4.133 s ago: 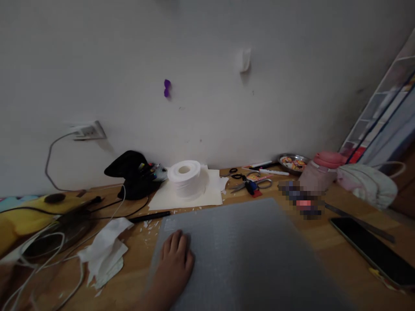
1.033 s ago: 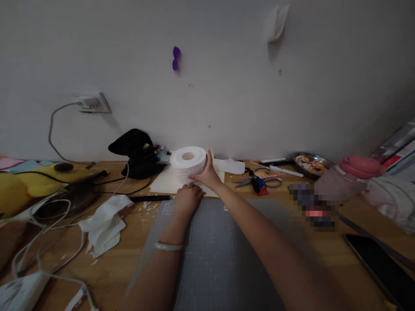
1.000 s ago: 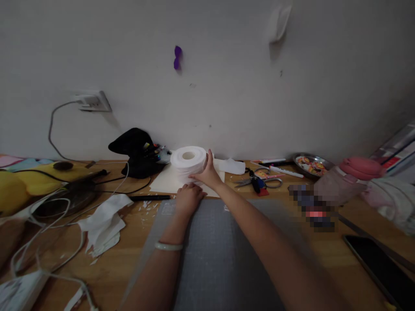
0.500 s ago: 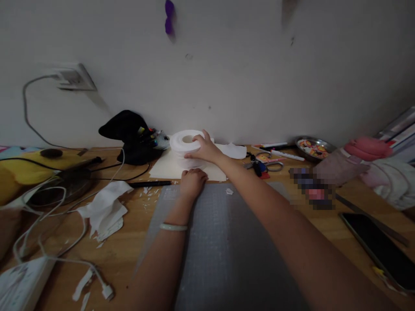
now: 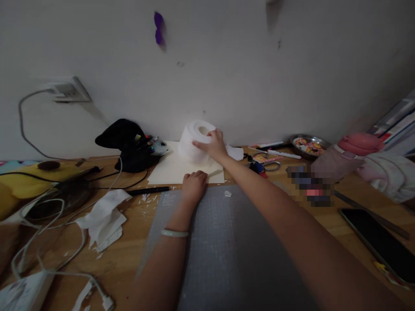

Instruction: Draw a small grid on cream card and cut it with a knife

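Observation:
My right hand [image 5: 214, 144] grips a white toilet paper roll [image 5: 189, 137] by its right side, thumb in front and fingers near the core hole. The roll is tilted, standing over cream paper sheets [image 5: 167, 170] by the wall. Below it, my left hand [image 5: 195, 181] has its fingers curled over the front edge of the sheets, where an edge beside the fingers looks slightly raised. Its fingertips are partly hidden. Under my left forearm lies a grey cutting mat [image 5: 223, 242], with a small white paper scrap [image 5: 228, 194] near its far edge.
At left are a black pouch [image 5: 125, 144], a black pen [image 5: 151, 190], crumpled tissue [image 5: 105, 218] and tangled white cables [image 5: 65, 272]. At right sit scissors [image 5: 271, 166], a metal bowl [image 5: 311, 147], a pink-lidded bottle [image 5: 343, 157] and a phone [image 5: 378, 242].
The roll has gone from upright to tilted and shifted slightly right with my right hand, uncovering more of the cream paper. My left hand stays at the paper's front edge.

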`<state>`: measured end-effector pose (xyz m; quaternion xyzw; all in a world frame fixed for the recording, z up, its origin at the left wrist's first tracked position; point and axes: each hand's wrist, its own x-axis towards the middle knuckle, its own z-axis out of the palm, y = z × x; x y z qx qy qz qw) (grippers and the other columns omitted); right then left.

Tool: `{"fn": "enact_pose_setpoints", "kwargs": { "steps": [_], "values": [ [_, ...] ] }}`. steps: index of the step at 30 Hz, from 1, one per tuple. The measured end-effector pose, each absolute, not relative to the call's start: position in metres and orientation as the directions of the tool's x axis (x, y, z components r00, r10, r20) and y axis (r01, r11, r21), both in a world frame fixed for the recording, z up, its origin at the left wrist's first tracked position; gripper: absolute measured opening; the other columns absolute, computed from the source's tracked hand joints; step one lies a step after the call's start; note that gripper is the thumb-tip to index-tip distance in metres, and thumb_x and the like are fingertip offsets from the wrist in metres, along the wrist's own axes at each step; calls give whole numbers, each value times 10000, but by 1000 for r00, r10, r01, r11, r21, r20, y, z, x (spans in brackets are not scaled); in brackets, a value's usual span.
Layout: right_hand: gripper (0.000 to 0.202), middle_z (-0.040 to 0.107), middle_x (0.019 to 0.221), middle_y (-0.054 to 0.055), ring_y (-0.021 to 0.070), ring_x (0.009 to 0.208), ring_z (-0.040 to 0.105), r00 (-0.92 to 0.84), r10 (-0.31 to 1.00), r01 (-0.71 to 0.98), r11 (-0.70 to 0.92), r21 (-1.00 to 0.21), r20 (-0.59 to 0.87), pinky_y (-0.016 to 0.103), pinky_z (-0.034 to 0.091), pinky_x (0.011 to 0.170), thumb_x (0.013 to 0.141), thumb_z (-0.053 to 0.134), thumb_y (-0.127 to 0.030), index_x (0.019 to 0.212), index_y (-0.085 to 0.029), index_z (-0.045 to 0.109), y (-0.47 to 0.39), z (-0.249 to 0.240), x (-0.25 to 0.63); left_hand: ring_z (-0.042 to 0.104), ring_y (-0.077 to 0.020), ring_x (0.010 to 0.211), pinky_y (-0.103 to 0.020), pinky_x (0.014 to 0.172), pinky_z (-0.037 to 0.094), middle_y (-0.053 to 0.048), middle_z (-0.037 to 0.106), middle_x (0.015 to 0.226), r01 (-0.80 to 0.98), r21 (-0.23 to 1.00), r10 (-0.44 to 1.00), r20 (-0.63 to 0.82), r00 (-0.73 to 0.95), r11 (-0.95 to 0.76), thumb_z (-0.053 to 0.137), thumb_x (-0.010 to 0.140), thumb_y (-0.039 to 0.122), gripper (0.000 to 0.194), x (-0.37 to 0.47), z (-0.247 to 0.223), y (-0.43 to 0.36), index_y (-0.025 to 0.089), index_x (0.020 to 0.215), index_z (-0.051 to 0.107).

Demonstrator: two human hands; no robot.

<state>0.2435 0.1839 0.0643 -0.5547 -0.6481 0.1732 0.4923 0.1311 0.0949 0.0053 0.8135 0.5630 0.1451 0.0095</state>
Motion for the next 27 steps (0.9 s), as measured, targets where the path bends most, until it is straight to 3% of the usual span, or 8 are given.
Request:
{"fn": "enact_pose_setpoints", "kwargs": {
  "steps": [5,19,27],
  "values": [
    [529,391,1087,92,233,1087,408,309,826,459,304,-835,470,387,321,976,506,717,-519,806,-197,423,195,87,271,561,-221,932,-347,792,302,-80,654,990,922,201,927,253,276,-330,414,897,221,241,133,8,94,179,888,651],
    [519,445,1015,64,223,1018,454,416,752,455,314,-833,511,413,332,939,515,690,-532,832,-177,483,168,112,345,578,-203,919,-318,829,332,-59,672,939,859,443,944,304,128,-259,509,845,235,168,130,1,99,191,843,671],
    [431,532,932,44,221,911,526,421,812,367,256,-894,405,387,440,773,599,647,-520,885,-219,532,105,81,398,606,-160,724,-230,630,405,-32,684,808,763,626,982,179,59,-160,568,796,233,131,121,-9,109,182,813,688]
  ]
}}
